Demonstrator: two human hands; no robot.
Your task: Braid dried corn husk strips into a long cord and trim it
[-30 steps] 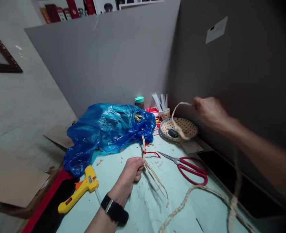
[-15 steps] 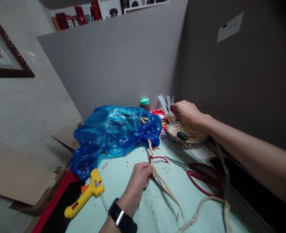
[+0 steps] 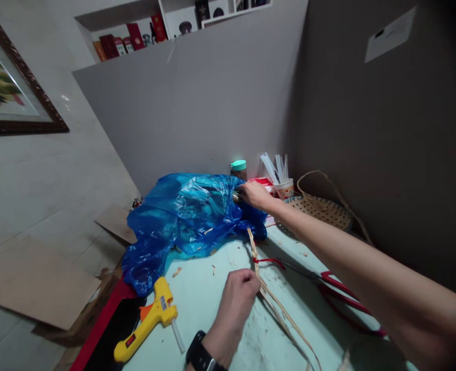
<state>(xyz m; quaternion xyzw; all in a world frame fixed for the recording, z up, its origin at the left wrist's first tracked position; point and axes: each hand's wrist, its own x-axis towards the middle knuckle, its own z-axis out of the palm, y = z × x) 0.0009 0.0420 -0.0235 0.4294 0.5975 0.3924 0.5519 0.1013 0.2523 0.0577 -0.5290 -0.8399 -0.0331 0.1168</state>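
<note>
My left hand is closed on a bundle of pale straw strands low over the table. A red string is tied around the bundle just beyond my fingers, and loose ends trail towards me. My right hand reaches across to the mouth of the blue plastic bag. Its bent fingertips are at the cut straw ends inside the bag and seem to pinch them; the tips are partly hidden. Red-handled scissors lie under my right forearm, partly covered by it.
A yellow glue gun lies on the left of the pale green table. Behind my right arm stand a woven basket with a straw rope looping over it, a paper cup of glue sticks and a green-lidded jar.
My right hand has moved left and down from above the basket to the bag's opening. My left hand keeps its hold on the straw strands. The camera view has shifted slightly.
</note>
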